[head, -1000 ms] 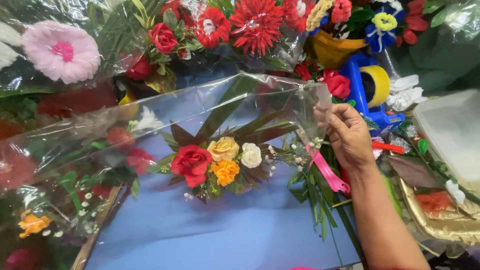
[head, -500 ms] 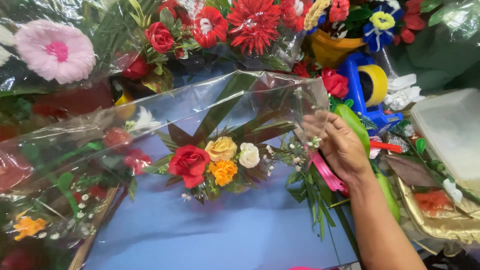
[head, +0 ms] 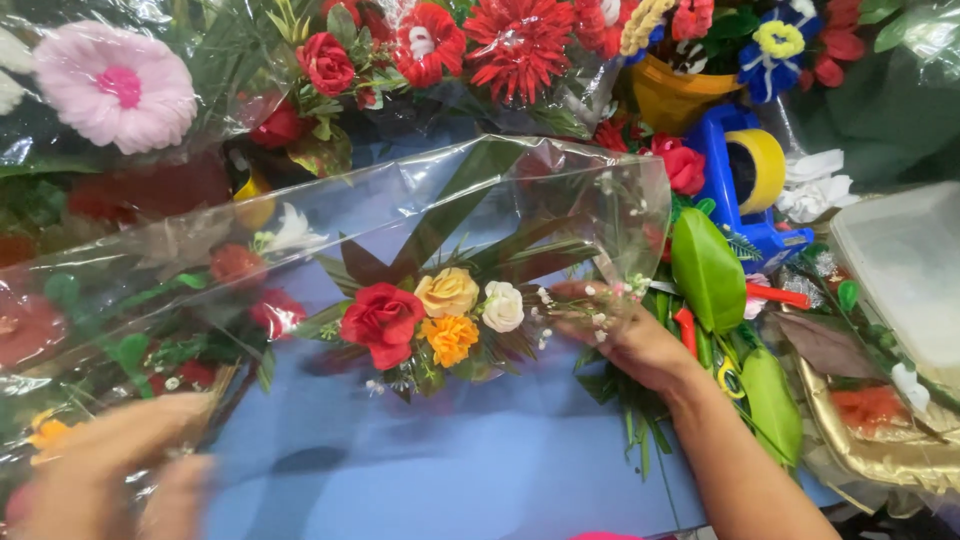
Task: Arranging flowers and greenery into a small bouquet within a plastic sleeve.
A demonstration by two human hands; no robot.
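Blue tape dispenser (head: 745, 170) beside yellow pot (head: 672, 95) — pink flower (head: 115, 88).

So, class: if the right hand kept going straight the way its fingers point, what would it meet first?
The right hand points left, so probably the white rose of the small bouquet; depth under the clear wrap is uncertain.

You are at a florist's workbench, or a flower-craft stall; the blue surface (head: 480, 470) is crowded on every side with wrapped bouquets; a pink gerbera (head: 115, 88) and red roses (head: 325, 62) sit in clear cellophane (head: 420, 200) at the back; a small posy of red, yellow, orange and white roses (head: 440, 315) lies under the sheet; a blue tape dispenser (head: 745, 170) with a yellow roll, loose green leaves (head: 708, 270) and a gold tray (head: 880, 450) stand beside it.
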